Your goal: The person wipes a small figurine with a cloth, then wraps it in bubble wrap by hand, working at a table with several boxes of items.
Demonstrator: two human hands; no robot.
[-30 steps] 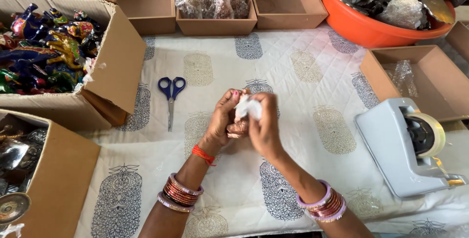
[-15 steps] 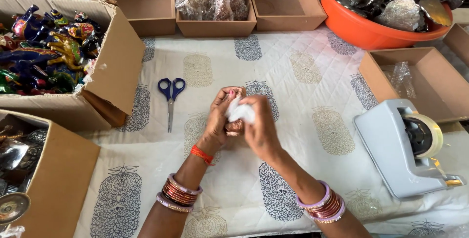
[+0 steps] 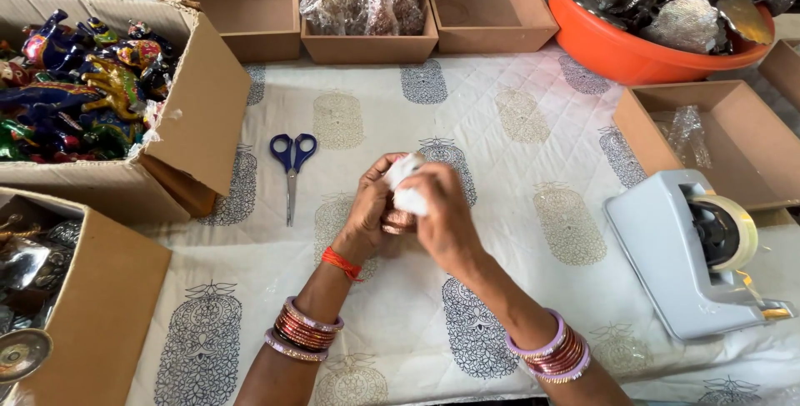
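Observation:
Over the middle of the printed white cloth [image 3: 500, 131], my left hand [image 3: 375, 206] and my right hand [image 3: 446, 219] are pressed together around a small object [image 3: 397, 221]. A piece of white wrapping [image 3: 406, 185] covers its top and shows between my fingers. The object is mostly hidden; only a brownish edge peeks out below. Both wrists wear stacks of bangles, and the left one has a red thread.
Blue-handled scissors [image 3: 292, 160] lie left of my hands. A grey tape dispenser [image 3: 692, 248] stands at right. Cardboard boxes of colourful figurines [image 3: 83, 81] and shiny items [image 3: 25, 273] sit at left. Wooden trays [image 3: 371, 14] line the back; an orange tub [image 3: 633, 48] holds silver pieces.
My hands stay in the same place. The fingers have shifted a little around the white wrapping, turning the small object between them.

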